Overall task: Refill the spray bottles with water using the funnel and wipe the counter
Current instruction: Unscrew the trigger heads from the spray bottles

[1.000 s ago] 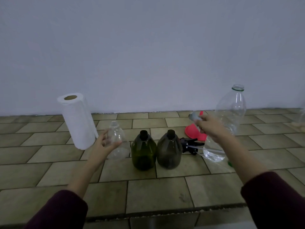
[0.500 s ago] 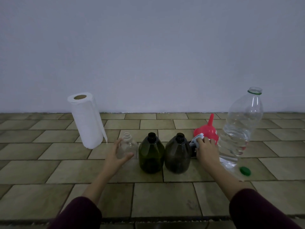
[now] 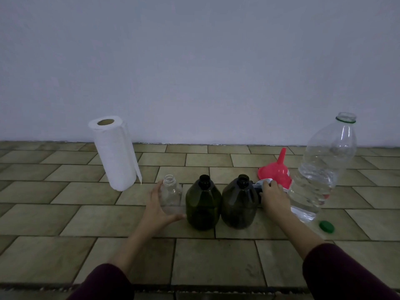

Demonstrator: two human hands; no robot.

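A small clear spray bottle (image 3: 171,194) stands uncapped on the tiled counter (image 3: 108,215), and my left hand (image 3: 157,210) wraps around its left side and base. To its right stand two dark green bottles (image 3: 203,205) (image 3: 239,204), both with open necks. My right hand (image 3: 273,197) rests on a grey-white spray head (image 3: 263,182) lying behind the right green bottle. A pink funnel (image 3: 276,169) sits upside down just behind that hand. A large clear water bottle (image 3: 320,169), partly filled and uncapped, stands at the right.
An upright paper towel roll (image 3: 114,152) stands at the back left, one sheet hanging loose. A green cap (image 3: 326,226) lies on the counter in front of the water bottle. A plain wall runs along the back. The counter's front edge crosses the bottom.
My left hand lowered the clear bottle onto the counter beside the green bottles. My right hand brought the spray head down behind the right green bottle.
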